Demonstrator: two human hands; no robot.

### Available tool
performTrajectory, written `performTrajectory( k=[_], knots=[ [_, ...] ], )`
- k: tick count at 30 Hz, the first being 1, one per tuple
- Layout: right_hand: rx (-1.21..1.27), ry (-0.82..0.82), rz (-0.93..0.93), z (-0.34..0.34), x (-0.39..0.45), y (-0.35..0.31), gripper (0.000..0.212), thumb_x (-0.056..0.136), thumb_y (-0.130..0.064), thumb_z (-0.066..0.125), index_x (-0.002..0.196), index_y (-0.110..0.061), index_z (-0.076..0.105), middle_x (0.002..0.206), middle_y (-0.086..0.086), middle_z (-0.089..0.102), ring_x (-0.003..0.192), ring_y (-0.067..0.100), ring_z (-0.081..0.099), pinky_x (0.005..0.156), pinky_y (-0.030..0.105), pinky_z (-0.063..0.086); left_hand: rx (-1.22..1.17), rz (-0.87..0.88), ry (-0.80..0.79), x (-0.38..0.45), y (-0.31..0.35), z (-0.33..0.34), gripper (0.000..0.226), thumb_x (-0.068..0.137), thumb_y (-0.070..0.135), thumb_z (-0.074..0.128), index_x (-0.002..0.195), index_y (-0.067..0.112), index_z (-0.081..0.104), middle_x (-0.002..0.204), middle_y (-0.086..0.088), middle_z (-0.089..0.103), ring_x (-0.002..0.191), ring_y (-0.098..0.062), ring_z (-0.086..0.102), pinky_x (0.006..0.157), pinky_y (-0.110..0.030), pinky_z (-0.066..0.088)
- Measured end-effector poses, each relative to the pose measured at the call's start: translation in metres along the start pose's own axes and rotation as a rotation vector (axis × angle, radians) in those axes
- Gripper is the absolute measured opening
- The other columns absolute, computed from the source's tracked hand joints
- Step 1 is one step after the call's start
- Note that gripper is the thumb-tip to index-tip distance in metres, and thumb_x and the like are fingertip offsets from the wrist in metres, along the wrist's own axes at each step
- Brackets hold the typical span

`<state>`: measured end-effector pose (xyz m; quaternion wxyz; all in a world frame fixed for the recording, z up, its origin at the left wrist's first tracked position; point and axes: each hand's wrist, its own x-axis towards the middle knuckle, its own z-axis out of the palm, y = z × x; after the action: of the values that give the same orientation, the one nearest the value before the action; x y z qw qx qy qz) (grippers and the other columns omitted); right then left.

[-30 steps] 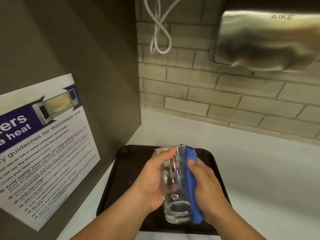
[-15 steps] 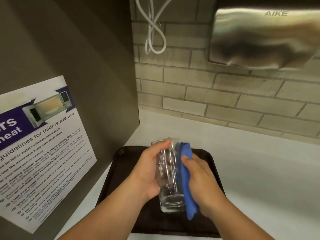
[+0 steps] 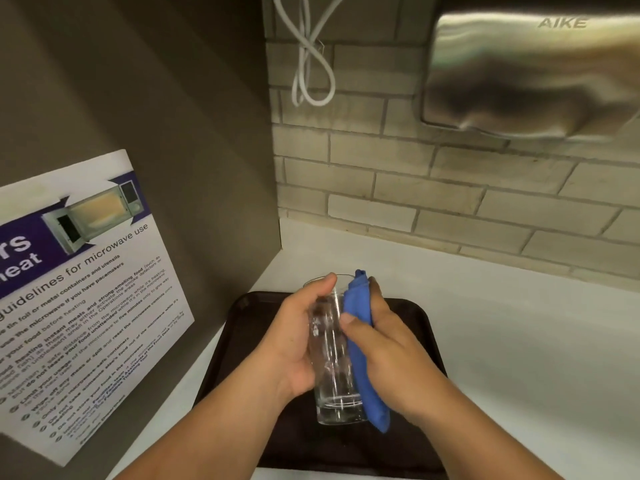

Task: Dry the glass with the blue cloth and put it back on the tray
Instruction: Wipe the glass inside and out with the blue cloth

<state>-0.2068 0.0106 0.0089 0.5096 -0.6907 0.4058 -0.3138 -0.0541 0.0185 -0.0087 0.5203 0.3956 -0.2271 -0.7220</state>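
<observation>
A tall clear glass (image 3: 332, 362) is held above the dark brown tray (image 3: 419, 327), its rim pointing away from me and its thick base towards me. My left hand (image 3: 294, 344) wraps around the glass's left side. My right hand (image 3: 388, 355) presses the folded blue cloth (image 3: 360, 341) against the glass's right side, thumb on the front. The cloth runs along nearly the whole length of the glass and hangs past its base.
The tray lies on a white counter (image 3: 519, 341) in a corner. A grey side panel with a microwave guidelines poster (image 3: 79, 296) stands on the left. Behind is a brick wall (image 3: 433, 188), with a looped white cable (image 3: 311, 67) and a steel hand dryer (image 3: 533, 74) overhead.
Both hands shifted slightly with the glass. My right hand slid the blue cloth along the glass towards the rim, and its thumb now lies across the front of the glass.
</observation>
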Motion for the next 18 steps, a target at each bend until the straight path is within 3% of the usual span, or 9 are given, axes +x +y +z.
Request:
performTrajectory(
  k=[2, 5, 7, 10, 14, 16, 18],
  knots=[
    [-0.02, -0.113, 0.031, -0.009, 0.0, 0.001, 0.038, 0.091, -0.044, 0.053, 0.123, -0.064, 0.047, 0.105, -0.036, 0.073, 0.104, -0.014, 0.068, 0.09, 0.015, 0.052, 0.007, -0.031, 0.03, -0.002, 0.002, -0.003, 0.054, 0.074, 0.054, 0.081, 0.094, 0.004, 0.085, 0.083, -0.015, 0.08, 0.076, -0.03, 0.079, 0.072, -0.038, 0.066],
    [-0.114, -0.021, -0.059, -0.018, 0.001, 0.003, 0.068, 0.085, -0.052, 0.064, 0.149, -0.04, 0.048, 0.123, -0.016, 0.074, 0.111, 0.002, 0.071, 0.099, 0.032, 0.057, 0.021, -0.049, 0.052, -0.004, 0.005, -0.006, 0.067, 0.082, 0.06, 0.075, 0.11, 0.0, 0.082, 0.106, -0.025, 0.081, 0.099, -0.039, 0.079, 0.09, -0.048, 0.064],
    [-0.135, 0.087, -0.125, -0.011, -0.002, 0.004, 0.074, 0.08, -0.059, 0.066, 0.148, -0.033, 0.05, 0.126, -0.01, 0.071, 0.113, 0.007, 0.069, 0.099, 0.033, 0.057, 0.034, -0.057, 0.042, -0.005, 0.004, -0.003, 0.069, 0.084, 0.064, 0.073, 0.114, 0.002, 0.081, 0.112, -0.025, 0.08, 0.105, -0.039, 0.078, 0.094, -0.048, 0.063],
    [-0.079, 0.169, -0.142, 0.007, -0.005, 0.01, 0.05, 0.083, -0.056, 0.061, 0.13, -0.042, 0.052, 0.119, -0.006, 0.071, 0.109, 0.012, 0.071, 0.097, 0.036, 0.058, 0.038, -0.082, 0.034, -0.006, -0.002, 0.005, 0.063, 0.083, 0.065, 0.074, 0.109, 0.008, 0.084, 0.1, -0.015, 0.082, 0.093, -0.03, 0.079, 0.086, -0.041, 0.063],
    [0.251, 0.206, 0.034, 0.006, 0.005, 0.02, 0.025, 0.097, -0.039, 0.061, 0.105, -0.021, 0.076, 0.097, 0.01, 0.082, 0.092, 0.025, 0.08, 0.09, 0.051, 0.062, -0.012, -0.032, 0.02, -0.009, -0.011, 0.005, 0.066, 0.081, 0.062, 0.079, 0.116, 0.007, 0.082, 0.104, -0.015, 0.083, 0.098, -0.03, 0.08, 0.086, -0.042, 0.062],
    [0.389, 0.185, 0.133, 0.004, 0.005, 0.025, 0.027, 0.1, -0.032, 0.06, 0.091, -0.02, 0.082, 0.094, 0.013, 0.083, 0.089, 0.029, 0.081, 0.079, 0.041, 0.064, -0.056, 0.006, 0.031, -0.008, -0.01, 0.004, 0.065, 0.08, 0.062, 0.08, 0.113, 0.006, 0.082, 0.104, -0.015, 0.083, 0.096, -0.031, 0.079, 0.086, -0.043, 0.063],
    [0.356, 0.078, 0.089, 0.008, -0.005, 0.024, 0.021, 0.095, -0.029, 0.061, 0.101, -0.03, 0.081, 0.104, 0.006, 0.083, 0.097, 0.021, 0.08, 0.078, 0.026, 0.062, -0.075, 0.056, 0.09, -0.004, -0.003, 0.003, 0.06, 0.077, 0.062, 0.081, 0.102, 0.007, 0.085, 0.097, -0.015, 0.081, 0.087, -0.031, 0.079, 0.083, -0.043, 0.064]
  ],
)
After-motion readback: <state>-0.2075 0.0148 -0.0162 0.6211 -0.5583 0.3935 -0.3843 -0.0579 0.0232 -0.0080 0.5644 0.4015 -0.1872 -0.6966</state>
